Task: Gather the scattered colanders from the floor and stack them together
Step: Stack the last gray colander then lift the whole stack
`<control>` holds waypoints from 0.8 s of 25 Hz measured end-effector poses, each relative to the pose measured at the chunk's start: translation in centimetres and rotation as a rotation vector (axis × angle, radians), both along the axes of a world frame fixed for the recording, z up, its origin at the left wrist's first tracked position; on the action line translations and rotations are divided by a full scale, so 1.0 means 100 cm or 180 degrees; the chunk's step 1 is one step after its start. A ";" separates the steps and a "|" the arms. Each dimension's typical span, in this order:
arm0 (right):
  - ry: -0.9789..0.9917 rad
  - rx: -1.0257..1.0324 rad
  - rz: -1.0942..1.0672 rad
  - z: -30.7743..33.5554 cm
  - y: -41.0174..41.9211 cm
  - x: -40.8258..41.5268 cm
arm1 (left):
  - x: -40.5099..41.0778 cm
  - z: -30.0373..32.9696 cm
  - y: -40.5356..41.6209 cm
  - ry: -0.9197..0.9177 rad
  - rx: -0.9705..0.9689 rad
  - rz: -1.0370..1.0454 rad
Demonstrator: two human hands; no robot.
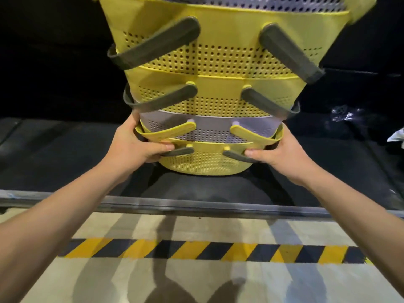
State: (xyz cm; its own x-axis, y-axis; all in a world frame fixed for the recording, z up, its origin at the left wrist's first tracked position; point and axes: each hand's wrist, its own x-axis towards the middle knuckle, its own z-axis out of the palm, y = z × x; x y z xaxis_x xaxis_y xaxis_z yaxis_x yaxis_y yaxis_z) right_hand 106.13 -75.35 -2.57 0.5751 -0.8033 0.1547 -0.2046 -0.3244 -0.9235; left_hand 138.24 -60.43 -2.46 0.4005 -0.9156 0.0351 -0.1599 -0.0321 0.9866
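Both hands are clamped on the base of a tall stack of colanders [218, 92]. The left hand [135, 147] grips the left side of the lowest units, thumb laid over a grey handle. The right hand [274, 149] grips the opposite side in mirror fashion, thumb pressed on the matching grey handle. The hands are well apart, with the stack between them.

Stack composition, as visible:
- Bottom yellow colander [203, 162] with grey handles.
- Grey colander [209, 130] with yellow handles, nested in the one below.
- Two larger-looking yellow colanders above, each with grey handles.
- A further grey perforated unit at the top edge of the view; its upper part is cut off.

Location: the stack stands over a dark platform [65, 154] beyond a metal rail [196, 204]. Whether the base rests on this surface or is held just above it cannot be told. The concrete floor [196, 281], marked with a yellow-and-black hazard stripe [207, 250], lies nearer the camera.

Task progress: judged well advanced. At least five colanders are already nested together. No loose colander shows on the visible floor. Areas outside the view cannot be checked, so remaining units cannot be ruled out. The likely remaining work is to settle the stack so it stands steady.
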 end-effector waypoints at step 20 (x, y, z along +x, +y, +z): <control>0.1007 -0.0178 -0.0018 0.012 -0.016 -0.002 | 0.022 0.010 -0.001 -0.1807 0.0391 -0.0095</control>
